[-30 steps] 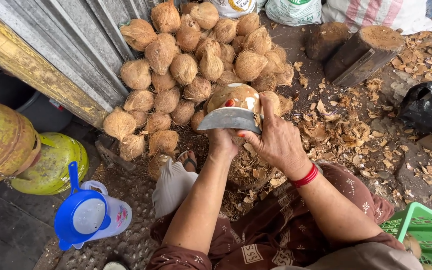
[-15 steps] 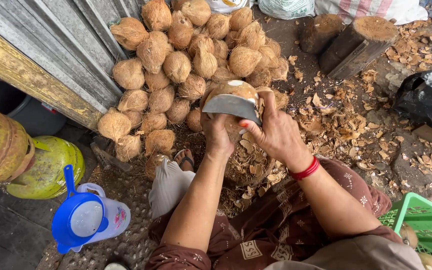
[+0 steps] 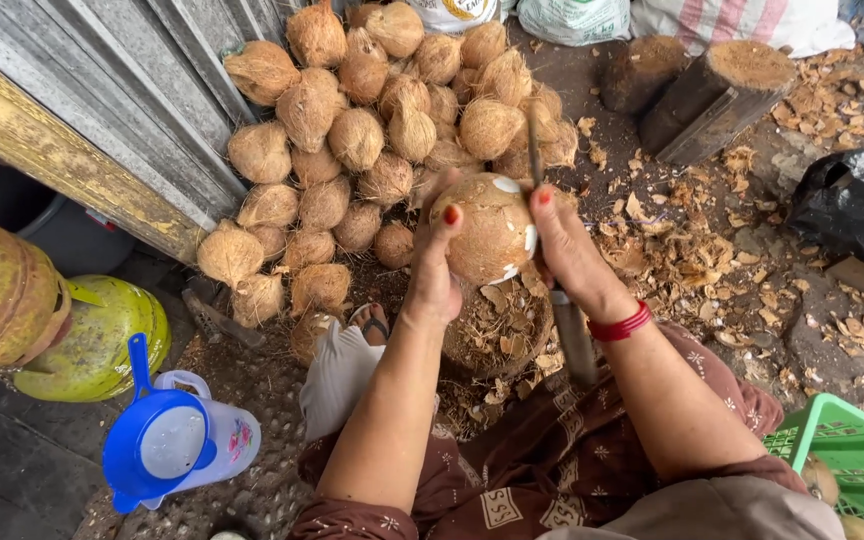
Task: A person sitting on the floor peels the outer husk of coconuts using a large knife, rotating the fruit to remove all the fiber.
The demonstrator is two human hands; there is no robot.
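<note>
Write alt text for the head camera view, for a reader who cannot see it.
A person's left hand holds a partly peeled coconut while the right hand grips a knife against it. Behind lies a pile of husked coconuts by a metal wall, with husk chips on the ground.

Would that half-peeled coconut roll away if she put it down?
Probably: the coconut looks round, with smooth pale patches shaved bare, so it may roll and feel slippery. Left hand and right hand both steady it, which hints it is fairly heavy and hard.

Rough fibrous coconut, dull metal blade, glossy plastic jug, corrugated metal wall
</note>
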